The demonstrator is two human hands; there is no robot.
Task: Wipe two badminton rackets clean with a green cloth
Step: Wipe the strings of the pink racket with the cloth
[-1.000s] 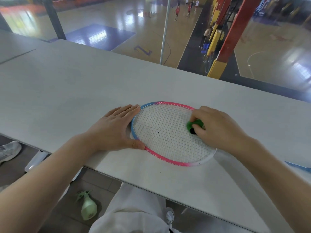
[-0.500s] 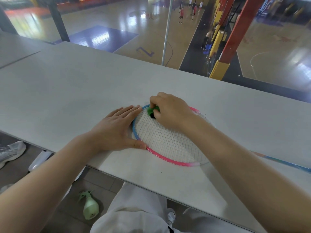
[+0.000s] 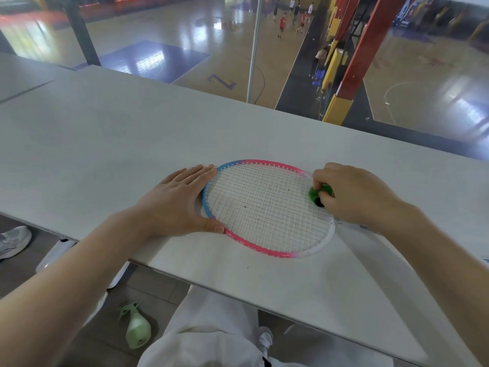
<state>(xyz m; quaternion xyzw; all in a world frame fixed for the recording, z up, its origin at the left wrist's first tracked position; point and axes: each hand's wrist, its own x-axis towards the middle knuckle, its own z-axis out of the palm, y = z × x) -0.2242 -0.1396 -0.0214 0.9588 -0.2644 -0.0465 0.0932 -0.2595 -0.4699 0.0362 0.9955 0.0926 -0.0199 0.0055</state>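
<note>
A badminton racket point(image 3: 264, 207) with a pink, blue and white frame and white strings lies flat on the grey table point(image 3: 111, 144). My left hand point(image 3: 177, 205) lies flat on the table with straight fingers, its thumb and fingers against the blue end of the frame. My right hand point(image 3: 354, 194) pinches a small bunched green cloth point(image 3: 318, 193) and holds it on the strings at the racket's right side. The racket's shaft is hidden under my right forearm. A second racket is not visible, apart from a blue sliver at the right edge point(image 3: 485, 260).
The table's far edge drops off to a sports hall below, behind a glass barrier with a thin white post point(image 3: 254, 49). Under the table's near edge, a pale green spray bottle point(image 3: 136, 331) lies on the floor beside my white-trousered legs point(image 3: 211, 337).
My right hand swept the green cloth from the right side of the strings to the blue end near my left hand, then back to the right side. My left hand stayed put.
</note>
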